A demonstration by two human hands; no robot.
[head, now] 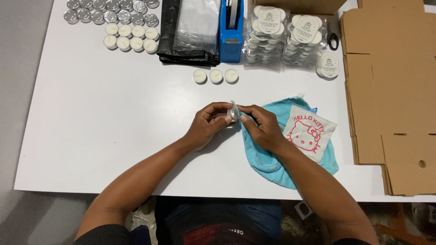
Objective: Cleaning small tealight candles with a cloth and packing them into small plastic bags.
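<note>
— What have the two hands got hold of?

— The left hand (210, 123) is curled around a small silver tealight cup (233, 113), thumb and fingers pinching it by its sides so it stands on edge just above the white table (113, 136). The right hand (263, 127) is closed too, its fingertips pressing a fold of the light blue cloth (268, 163) against the cup's face. The two hands meet at the cup, fingertips almost touching.

— And the rest of the cloth?

— It trails from under the right hand toward the person and spreads out to that hand's right, where a white printed patch with a pink cartoon cat (309, 132) lies on it.

— What lies beyond the hands?

— Just past the fingertips, three white tealight candles (215, 76) sit in a row. Farther out, beyond the left hand, are more white candles (131, 37) in two rows and a cluster of empty silver cups (111, 11). Straight ahead lie folded black and clear plastic bags (190, 31) and a blue tape dispenser (231, 31). Beyond the right hand stand stacked clear packets of candles (286, 38), with black scissors (333, 41) beside them.

— And far right?

— Flat brown cardboard box blanks (390, 90), well apart from the right hand.
</note>
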